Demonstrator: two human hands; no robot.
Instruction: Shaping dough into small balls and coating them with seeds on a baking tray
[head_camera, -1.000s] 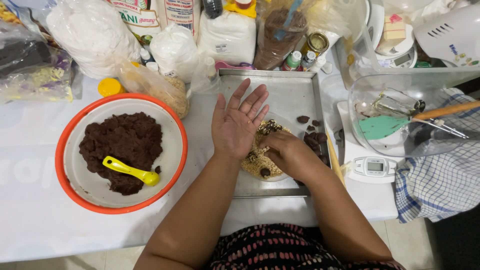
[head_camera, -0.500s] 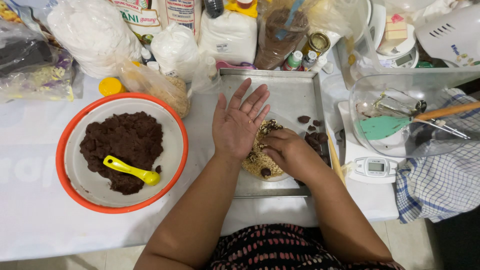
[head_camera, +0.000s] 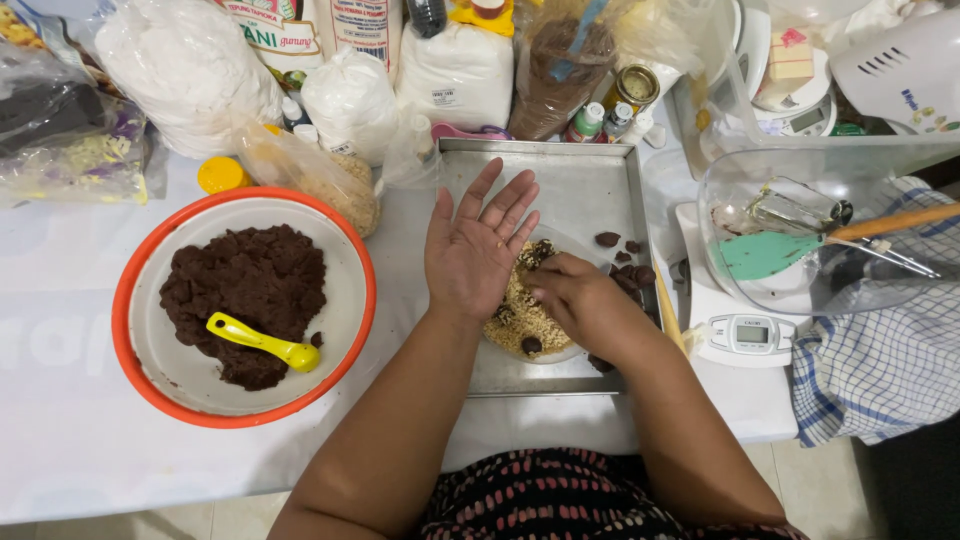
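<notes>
Brown dough (head_camera: 245, 300) mostly remains in the orange-rimmed bowl (head_camera: 135, 385), few coated pieces (head_camera: 625, 262) lie on the metal tray (head_camera: 590, 185); left hand (head_camera: 475, 255) spread flat, right hand (head_camera: 580, 305) pinching into crumb plate (head_camera: 520, 320).

- The bowl (head_camera: 135, 345) holding dough (head_camera: 250, 295) and a spoon (head_camera: 262, 342) sits left of the tray (head_camera: 590, 185).
- A scale (head_camera: 745, 335) lies right of the tray.
- Bags (head_camera: 455, 70) stand behind it.
</notes>
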